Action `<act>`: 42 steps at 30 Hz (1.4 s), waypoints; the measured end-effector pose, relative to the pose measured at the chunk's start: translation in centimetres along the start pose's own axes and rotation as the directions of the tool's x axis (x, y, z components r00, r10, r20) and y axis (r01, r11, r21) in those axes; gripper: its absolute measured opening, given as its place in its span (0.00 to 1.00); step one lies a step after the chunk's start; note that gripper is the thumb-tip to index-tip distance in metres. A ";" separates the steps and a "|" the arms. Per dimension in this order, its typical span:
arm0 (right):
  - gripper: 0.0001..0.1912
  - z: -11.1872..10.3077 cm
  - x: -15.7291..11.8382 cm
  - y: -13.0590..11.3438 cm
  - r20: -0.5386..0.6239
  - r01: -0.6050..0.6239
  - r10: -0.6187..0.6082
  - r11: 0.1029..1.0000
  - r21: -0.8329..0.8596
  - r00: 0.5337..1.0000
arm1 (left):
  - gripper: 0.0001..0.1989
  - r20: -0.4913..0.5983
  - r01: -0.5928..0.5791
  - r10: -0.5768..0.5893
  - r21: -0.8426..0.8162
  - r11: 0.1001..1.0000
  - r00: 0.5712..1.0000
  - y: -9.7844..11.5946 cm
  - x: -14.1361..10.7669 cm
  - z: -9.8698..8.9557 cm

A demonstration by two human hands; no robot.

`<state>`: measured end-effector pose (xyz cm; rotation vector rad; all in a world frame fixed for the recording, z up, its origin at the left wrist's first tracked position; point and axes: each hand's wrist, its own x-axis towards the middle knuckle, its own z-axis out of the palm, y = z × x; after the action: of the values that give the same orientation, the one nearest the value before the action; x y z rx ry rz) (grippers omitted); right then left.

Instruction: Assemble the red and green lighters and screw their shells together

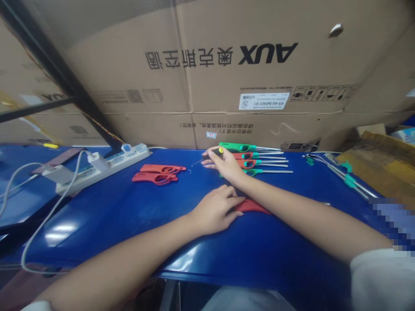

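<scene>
Both arms come in from the bottom corners and angle toward the middle of the frame. The bare left forearm leads to the left hand, which sits low of centre, palm down, fingers stretched out and relaxed. The bare right forearm runs up from the lower right, out of a white cloth sleeve. The right hand sits higher, just above centre, fingers curled into a tight pinch.

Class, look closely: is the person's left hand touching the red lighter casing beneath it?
Touching: the head view shows the left hand with its fingers lying directly on the red lighter casing, with no gap.
</scene>
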<state>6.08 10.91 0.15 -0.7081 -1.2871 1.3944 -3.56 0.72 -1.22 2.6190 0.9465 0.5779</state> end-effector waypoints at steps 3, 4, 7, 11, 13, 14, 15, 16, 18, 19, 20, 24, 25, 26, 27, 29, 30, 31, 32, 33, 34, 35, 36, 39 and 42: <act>0.17 -0.7 -0.5 -1.8 -0.030 0.037 -0.036 0.999 0.029 0.999 | 0.19 -0.014 0.006 -0.006 -0.018 1.000 1.000 0.0 0.1 0.2; 0.18 -1.2 -0.8 -2.5 -0.044 0.049 -0.048 0.998 0.038 0.998 | 0.20 -0.020 0.008 -0.008 -0.026 1.000 1.000 0.0 0.1 0.3; 0.18 -3.1 -2.3 -4.9 -0.081 0.066 -0.061 0.996 0.065 0.995 | 0.21 -0.033 0.011 -0.013 -0.052 0.999 0.999 -0.1 0.1 0.6; 0.15 -6.4 -5.5 -7.3 -0.158 0.039 -0.013 0.986 0.159 0.987 | 0.23 -0.034 -0.007 0.004 -0.078 0.997 0.999 -0.3 0.1 0.8; 0.15 -7.9 -7.3 -7.9 -0.208 0.022 0.016 0.983 0.180 0.978 | 0.24 -0.024 -0.028 0.026 -0.081 0.996 0.999 -0.3 0.0 0.8; 0.15 -8.5 -8.1 -8.1 -0.237 0.003 0.043 0.981 0.193 0.971 | 0.25 -0.014 -0.037 0.036 -0.079 0.996 0.999 -0.2 0.0 0.8; 0.14 -9.1 -8.8 -8.2 -0.266 -0.016 0.072 0.978 0.208 0.961 | 0.25 -0.007 -0.043 0.043 -0.078 0.996 0.999 -0.1 0.0 0.7; 0.14 -9.5 -9.4 -8.3 -0.292 -0.033 0.099 0.974 0.223 0.951 | 0.25 0.009 -0.047 0.048 -0.076 0.996 0.999 0.0 0.0 0.7; 0.14 -10.1 -10.1 -8.3 -0.334 -0.045 0.130 0.967 0.249 0.934 | 0.25 0.032 -0.045 0.047 -0.070 0.997 0.998 0.3 -0.1 0.7; 0.15 -10.3 -10.3 -8.4 -0.347 -0.043 0.134 0.965 0.258 0.928 | 0.25 0.040 -0.040 0.043 -0.067 0.997 0.998 0.4 -0.1 0.6; 0.15 -10.4 -10.3 -8.4 -0.355 -0.038 0.135 0.963 0.266 0.925 | 0.26 0.055 -0.039 0.043 -0.070 0.997 0.998 0.5 -0.1 0.6; 0.15 -10.7 -10.4 -8.4 -0.345 -0.041 0.143 0.957 0.286 0.928 | 0.25 0.015 -0.024 0.027 -0.143 0.989 1.000 0.8 0.0 0.5; 0.15 -10.7 -10.4 -8.4 -0.339 -0.049 0.150 0.956 0.288 0.929 | 0.24 -0.019 -0.014 0.010 -0.177 0.984 1.000 0.9 0.0 0.4; 0.15 -10.7 -10.5 -8.3 -0.333 -0.062 0.161 0.955 0.289 0.929 | 0.23 -0.062 0.001 -0.014 -0.214 0.977 0.998 1.1 0.0 0.3; 0.15 -10.7 -10.6 -8.2 -0.328 -0.076 0.174 0.953 0.292 0.929 | 0.21 -0.097 0.012 -0.038 -0.257 0.966 0.995 1.2 0.0 0.2; 0.15 -10.6 -10.8 -8.0 -0.319 -0.104 0.200 0.950 0.294 0.926 | 0.17 -0.158 0.022 -0.082 -0.347 0.937 0.984 1.6 0.1 0.1; 0.15 -10.5 -10.9 -7.9 -0.314 -0.115 0.209 0.949 0.293 0.926 | 0.15 -0.175 0.029 -0.104 -0.387 0.922 0.979 1.8 0.1 0.0; 0.15 -10.4 -11.0 -7.8 -0.307 -0.126 0.217 0.949 0.288 0.927 | 0.13 -0.184 0.036 -0.124 -0.421 0.907 0.975 1.9 0.1 0.0; 0.15 -10.4 -11.1 -7.6 -0.300 -0.137 0.223 0.950 0.281 0.927 | 0.12 -0.191 0.039 -0.139 -0.449 0.893 0.972 2.0 0.1 -0.1; 0.15 -10.3 -11.2 -7.5 -0.294 -0.147 0.227 0.951 0.273 0.928 | 0.11 -0.194 0.040 -0.148 -0.471 0.881 0.970 2.1 0.2 -0.1; 0.15 -10.2 -11.2 -7.5 -0.286 -0.155 0.232 0.951 0.266 0.930 | 0.10 -0.199 0.037 -0.152 -0.487 0.872 0.968 2.1 0.2 -0.2; 0.15 -10.2 -11.2 -7.4 -0.279 -0.163 0.236 0.951 0.261 0.931 | 0.09 -0.207 0.031 -0.154 -0.499 0.866 0.966 2.0 0.3 -0.2; 0.14 -10.1 -11.3 -7.3 -0.274 -0.170 0.241 0.951 0.259 0.931 | 0.08 -0.221 0.021 -0.153 -0.505 0.863 0.963 2.0 0.3 -0.2; 0.14 -10.1 -11.3 -7.1 -0.266 -0.192 0.267 0.942 0.276 0.926 | 0.04 -0.263 -0.021 -0.130 -0.504 0.863 0.956 1.7 0.4 -0.3; 0.13 -10.0 -11.3 -7.1 -0.266 -0.215 0.299 0.928 0.305 0.916 | 0.03 -0.294 -0.076 -0.083 -0.489 0.869 0.952 1.6 0.5 -0.3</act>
<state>20.36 2.45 1.88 -0.8902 -0.7570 1.5638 -2.49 -0.11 -0.15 2.0967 0.7530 1.0925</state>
